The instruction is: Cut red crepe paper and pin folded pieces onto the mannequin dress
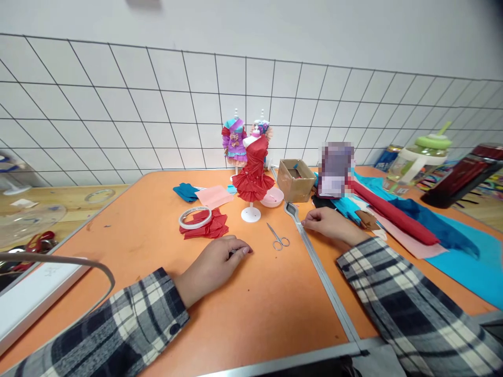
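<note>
My left hand [214,265] rests on the orange table with its thumb and curled fingers together; whatever they may hold is too small to make out. In front of it lie crumpled red paper pieces [218,225], with a roll of white tape [181,220] on top. My right hand [332,225] is closed in a pinch beside the table's grey metal seam; its fingertips hide any small thing. Between the hands sits a pair of small scissors [277,240]. Beyond them a mini dress form [255,167] wears a ruffled red paper dress on a white round base.
Behind stand other dressed forms [234,141]. A pink bowl [272,197], a cardboard box [294,183] and a phone [335,173] are at the back. Blue paper [467,272] and a red roll [393,209] lie right, near a dark red bottle [467,173]. A white box [35,296] is left.
</note>
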`<state>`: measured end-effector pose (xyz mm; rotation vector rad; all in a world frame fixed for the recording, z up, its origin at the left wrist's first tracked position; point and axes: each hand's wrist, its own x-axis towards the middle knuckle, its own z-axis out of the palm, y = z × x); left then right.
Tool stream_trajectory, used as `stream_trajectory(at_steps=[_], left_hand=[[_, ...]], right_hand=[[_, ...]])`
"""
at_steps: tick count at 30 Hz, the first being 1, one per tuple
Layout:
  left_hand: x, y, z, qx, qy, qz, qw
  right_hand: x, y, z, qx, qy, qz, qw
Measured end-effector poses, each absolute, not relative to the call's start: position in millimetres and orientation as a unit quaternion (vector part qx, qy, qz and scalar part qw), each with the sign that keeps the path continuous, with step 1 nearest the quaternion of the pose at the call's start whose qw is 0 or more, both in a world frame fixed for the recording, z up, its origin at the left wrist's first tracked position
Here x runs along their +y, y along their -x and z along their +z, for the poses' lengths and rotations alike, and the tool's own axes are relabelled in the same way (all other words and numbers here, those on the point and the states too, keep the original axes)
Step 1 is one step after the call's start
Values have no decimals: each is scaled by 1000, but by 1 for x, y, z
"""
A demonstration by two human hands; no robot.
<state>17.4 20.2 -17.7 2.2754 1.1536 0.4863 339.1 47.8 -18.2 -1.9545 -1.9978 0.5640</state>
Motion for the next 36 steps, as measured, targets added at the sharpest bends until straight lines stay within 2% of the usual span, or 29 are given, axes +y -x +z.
stream_trajectory(at_steps=[5,20,36], left_hand=[[21,-16,-19,424,-847,180,264],[20,-16,-18,427,-845,180,268],[21,-17,-20,418,-851,178,261]], right_hand=[[48,-340,-21,-687,707,147,85],[47,-330,-18,-648,753,110,43],[44,-335,-17,-665,729,149,68]])
